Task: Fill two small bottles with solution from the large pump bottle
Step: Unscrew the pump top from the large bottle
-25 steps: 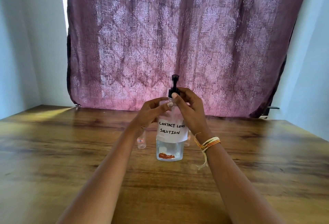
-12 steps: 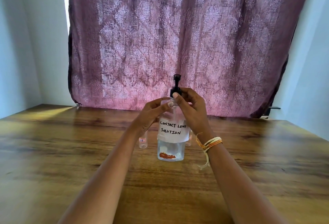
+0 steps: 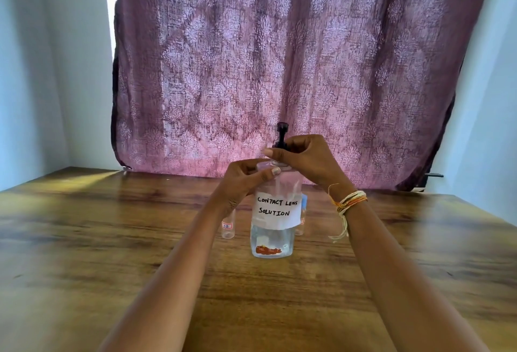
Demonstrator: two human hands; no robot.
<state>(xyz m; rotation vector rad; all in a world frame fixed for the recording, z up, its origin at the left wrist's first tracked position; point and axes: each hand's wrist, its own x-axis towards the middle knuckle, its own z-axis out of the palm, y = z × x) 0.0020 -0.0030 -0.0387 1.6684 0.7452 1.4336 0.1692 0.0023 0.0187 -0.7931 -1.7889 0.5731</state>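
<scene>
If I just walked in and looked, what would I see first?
First the clear pump bottle mid-table, its white label reading "CONTACT LENS SOLUTION". The left hand grips its shoulder; the right hand grips the black pump collar. Behind hangs a big purple patterned curtain.

A wooden table (image 3: 84, 239) fills the near view. Behind it hangs a patterned mauve curtain (image 3: 279, 57), backlit, between pale blue walls (image 3: 42, 71). Sunlight streaks the table's far left corner.
</scene>
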